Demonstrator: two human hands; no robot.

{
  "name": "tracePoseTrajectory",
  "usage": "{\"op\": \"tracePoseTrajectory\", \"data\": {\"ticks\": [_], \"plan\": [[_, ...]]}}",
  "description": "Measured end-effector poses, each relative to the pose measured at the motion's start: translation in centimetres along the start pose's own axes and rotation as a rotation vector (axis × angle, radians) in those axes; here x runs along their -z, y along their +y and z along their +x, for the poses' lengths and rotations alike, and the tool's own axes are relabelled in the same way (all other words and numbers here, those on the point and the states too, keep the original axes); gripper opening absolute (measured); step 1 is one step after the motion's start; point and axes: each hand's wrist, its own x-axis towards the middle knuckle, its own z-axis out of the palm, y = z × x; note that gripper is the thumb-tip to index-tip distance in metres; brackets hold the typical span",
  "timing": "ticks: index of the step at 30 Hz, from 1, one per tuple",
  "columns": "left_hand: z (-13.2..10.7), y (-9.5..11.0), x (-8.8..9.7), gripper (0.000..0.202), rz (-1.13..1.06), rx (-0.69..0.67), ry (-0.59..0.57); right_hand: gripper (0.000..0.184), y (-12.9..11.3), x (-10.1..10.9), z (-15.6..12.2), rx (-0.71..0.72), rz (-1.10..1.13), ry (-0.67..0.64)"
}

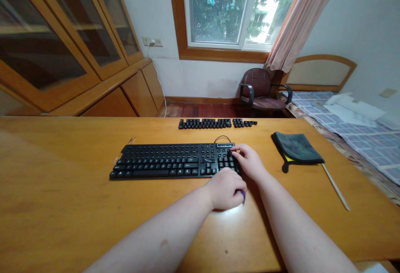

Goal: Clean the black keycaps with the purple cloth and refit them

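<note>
Resting on a wooden desk (62,173), a black computer keyboard (162,161) sits at center, with a row of loose black keycaps (217,123) just beyond it. At lower center, the left hand (225,189) closes around a small purple object (243,197), mostly hidden. The right hand (249,161) curls narrowly, its fingertips (233,152) on the keyboard's right end; any grip cannot be told. Farther right lie a grey cloth (295,148) and a thin pale stick (336,187).

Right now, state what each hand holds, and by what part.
The left hand encloses a purple object, only its end showing; the right hand's fingertips touch keyboard keys, any hold unclear.
</note>
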Motion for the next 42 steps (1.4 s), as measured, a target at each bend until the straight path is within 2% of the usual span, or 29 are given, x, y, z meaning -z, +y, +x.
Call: {"op": "tracePoseTrajectory", "data": {"ticks": [22,33,42], "plan": [[-0.04,-0.1,-0.16,0.012,0.003,0.016,-0.019,0.017,-0.58,0.16,-0.54,0.121,-0.136,0.002],[0.01,-0.06,-0.1,0.011,0.017,0.01,-0.024,0.016,-0.49,-0.17,-0.42,0.056,-0.07,0.021],[0.03,0.04,-0.01,0.012,-0.019,0.007,0.016,0.016,-0.41,-0.51,-0.29,-0.026,0.024,0.042]]}}
